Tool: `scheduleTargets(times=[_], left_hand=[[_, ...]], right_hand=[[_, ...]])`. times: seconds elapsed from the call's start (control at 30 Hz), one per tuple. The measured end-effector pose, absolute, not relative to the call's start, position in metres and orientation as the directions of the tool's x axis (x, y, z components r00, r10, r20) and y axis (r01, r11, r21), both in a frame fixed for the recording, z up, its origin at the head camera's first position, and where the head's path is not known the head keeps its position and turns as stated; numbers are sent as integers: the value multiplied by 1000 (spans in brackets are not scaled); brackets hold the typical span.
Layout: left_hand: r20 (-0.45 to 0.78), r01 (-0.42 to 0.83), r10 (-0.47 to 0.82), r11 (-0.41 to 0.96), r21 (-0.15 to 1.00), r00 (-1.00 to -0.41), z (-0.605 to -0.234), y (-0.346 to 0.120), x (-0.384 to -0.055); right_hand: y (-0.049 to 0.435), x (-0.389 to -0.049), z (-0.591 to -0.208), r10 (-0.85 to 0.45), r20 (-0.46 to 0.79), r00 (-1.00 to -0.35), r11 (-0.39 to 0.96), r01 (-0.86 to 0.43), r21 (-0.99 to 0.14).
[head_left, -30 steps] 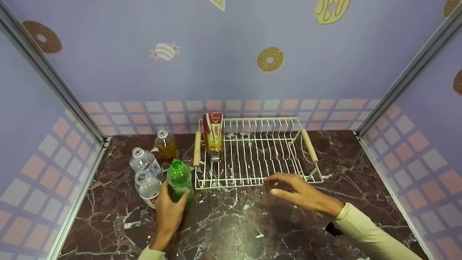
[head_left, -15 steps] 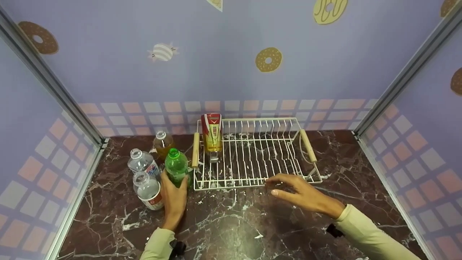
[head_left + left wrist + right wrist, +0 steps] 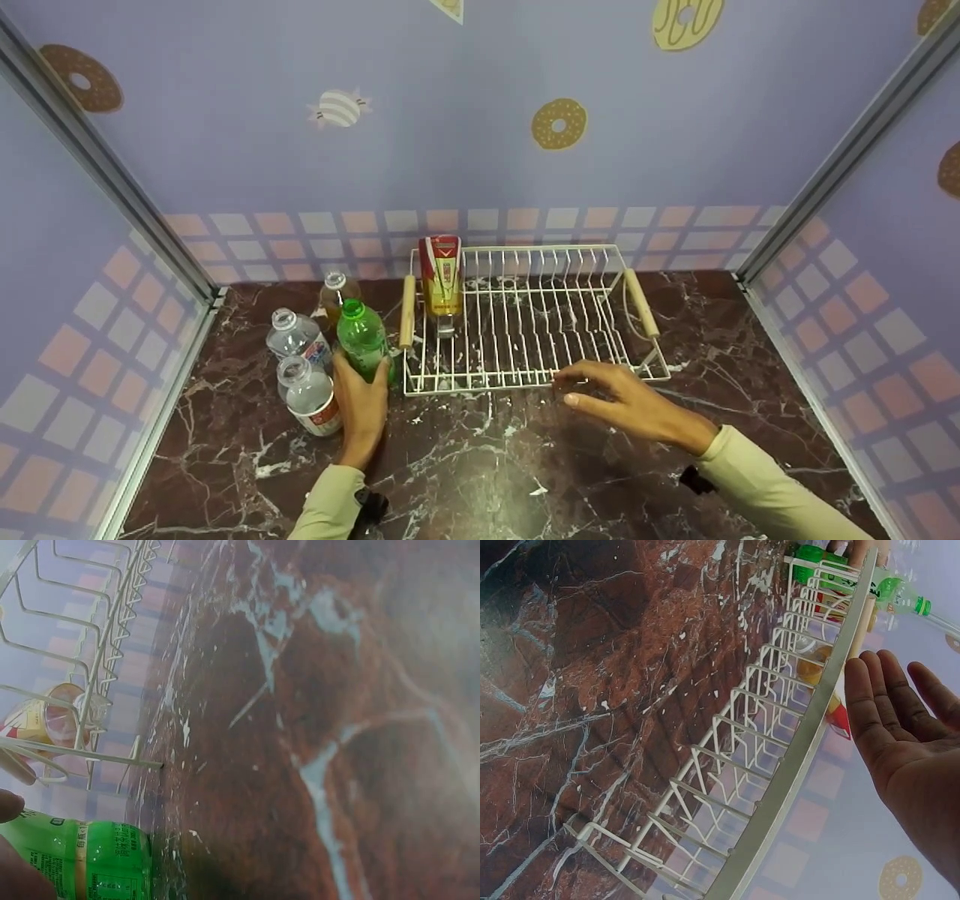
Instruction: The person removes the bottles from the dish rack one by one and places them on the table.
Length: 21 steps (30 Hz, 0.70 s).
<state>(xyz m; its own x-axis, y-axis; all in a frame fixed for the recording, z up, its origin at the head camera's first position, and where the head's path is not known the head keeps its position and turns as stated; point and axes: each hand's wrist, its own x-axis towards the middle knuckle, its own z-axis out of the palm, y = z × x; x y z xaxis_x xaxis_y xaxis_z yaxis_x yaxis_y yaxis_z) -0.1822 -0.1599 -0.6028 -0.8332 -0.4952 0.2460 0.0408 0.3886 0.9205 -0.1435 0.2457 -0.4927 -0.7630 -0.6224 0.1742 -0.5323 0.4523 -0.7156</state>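
My left hand (image 3: 361,409) grips a green plastic bottle (image 3: 364,339), its fingers and thumb round the lower body. The bottle stands near upright beside the left end of a white wire rack (image 3: 480,389); part of its printed label shows in the left wrist view (image 3: 112,859). My right hand (image 3: 634,405) hovers by the rack's front edge, fingers relaxed and slightly bent, holding nothing. The right wrist view shows the hand (image 3: 907,735) beside the rail (image 3: 799,742). Inside the rack's left end, a red and yellow bottle (image 3: 442,277) stands with its clear neck down.
Left of the green bottle stand two clear bottles, one farther back (image 3: 296,337) and one nearer (image 3: 306,390). A bottle with an amber label or contents (image 3: 341,296) stands behind. The rack has wooden handles (image 3: 407,311). Walls enclose the dark marbled surface (image 3: 480,465).
My left hand has moved the green bottle away from me and slightly left, towards the amber bottle. My right hand has stayed nearly still.
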Motion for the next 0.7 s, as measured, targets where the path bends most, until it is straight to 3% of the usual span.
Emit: scheduleTargets(times=[0.53, 0.7], left_hand=[[329, 173, -364, 401, 900, -871, -615, -145, -150], [285, 135, -344, 400, 907, -895, -608, -143, -139]], right_hand=[[248, -145, -493, -616, 185, -766, 454, -537, -711], [248, -147, -492, -604, 158, -781, 456, -501, -735]])
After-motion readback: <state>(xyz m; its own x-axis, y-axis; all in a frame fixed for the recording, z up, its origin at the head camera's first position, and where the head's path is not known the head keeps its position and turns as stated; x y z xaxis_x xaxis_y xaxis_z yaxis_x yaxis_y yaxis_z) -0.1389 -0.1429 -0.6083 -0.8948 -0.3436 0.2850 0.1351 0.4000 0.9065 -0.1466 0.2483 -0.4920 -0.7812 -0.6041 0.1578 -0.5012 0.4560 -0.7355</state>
